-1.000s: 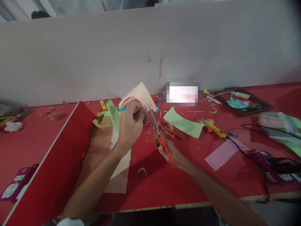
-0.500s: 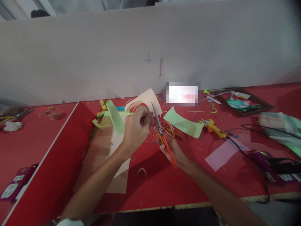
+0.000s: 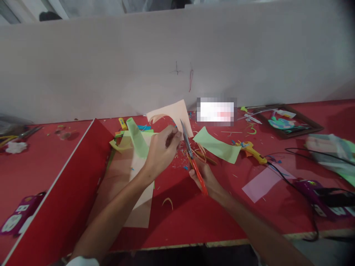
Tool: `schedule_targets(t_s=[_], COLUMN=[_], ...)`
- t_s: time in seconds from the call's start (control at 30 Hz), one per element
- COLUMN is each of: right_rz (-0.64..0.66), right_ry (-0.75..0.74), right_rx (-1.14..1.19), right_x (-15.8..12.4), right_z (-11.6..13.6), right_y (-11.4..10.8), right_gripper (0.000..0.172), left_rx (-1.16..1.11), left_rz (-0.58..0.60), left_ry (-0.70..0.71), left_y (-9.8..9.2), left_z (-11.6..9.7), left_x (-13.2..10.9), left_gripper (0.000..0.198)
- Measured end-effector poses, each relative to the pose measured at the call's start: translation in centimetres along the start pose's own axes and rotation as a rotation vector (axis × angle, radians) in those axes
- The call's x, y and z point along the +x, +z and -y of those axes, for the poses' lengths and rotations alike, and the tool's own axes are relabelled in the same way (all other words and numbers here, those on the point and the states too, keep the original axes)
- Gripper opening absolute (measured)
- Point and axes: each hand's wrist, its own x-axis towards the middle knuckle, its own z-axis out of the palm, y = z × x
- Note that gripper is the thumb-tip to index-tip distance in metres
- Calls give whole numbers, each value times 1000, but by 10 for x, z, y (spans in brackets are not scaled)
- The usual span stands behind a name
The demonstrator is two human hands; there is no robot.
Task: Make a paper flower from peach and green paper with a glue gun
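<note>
In the head view my left hand [image 3: 163,147] pinches the lower edge of a peach sheet of paper [image 3: 175,111], which has a curved strip partly cut along its left side. My right hand [image 3: 204,173] is closed round the orange handles of a pair of scissors [image 3: 187,142]. Their blades point up and away and lie against the right part of the sheet, close to my left fingertips. A rolled green paper cone [image 3: 137,139] stands just left of my left hand. Beside the scissors lies a curled green paper strip [image 3: 217,145].
Paper scraps [image 3: 183,159] litter the red table [image 3: 177,221]. Larger peach sheets [image 3: 138,214] lie at left beside a red divider board [image 3: 63,188]. At right are a yellow glue gun [image 3: 253,152] with its cable, a pink paper [image 3: 264,184] and a brown frame [image 3: 307,122].
The peach sheet has turned and shifted slightly up, and its cut strips look more gathered together. The scissors blades look closer together. Both hands stay in nearly the same place.
</note>
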Motion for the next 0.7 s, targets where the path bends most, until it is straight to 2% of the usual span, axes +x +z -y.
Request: schedule_targets(t_s=[0.17, 0.33, 0.57, 0.7], right_rz=[9, 24, 12, 25], right_ry=[25, 69, 138, 74], right_rx=[30, -4, 15, -1], right_x=[0, -1, -3, -4], right_z=[1, 1, 5, -1], right_y=[1, 2, 3, 4], right_gripper=[41, 38, 45, 44], left_rx=[-125, -109, -94, -94], left_rz=[-96, -150, -157, -138], left_ry=[37, 55, 18, 20], left_y=[2, 5, 4, 4], left_z=[8, 9, 6, 5], left_x=[4, 3, 1, 1], left_gripper=[27, 28, 28, 26])
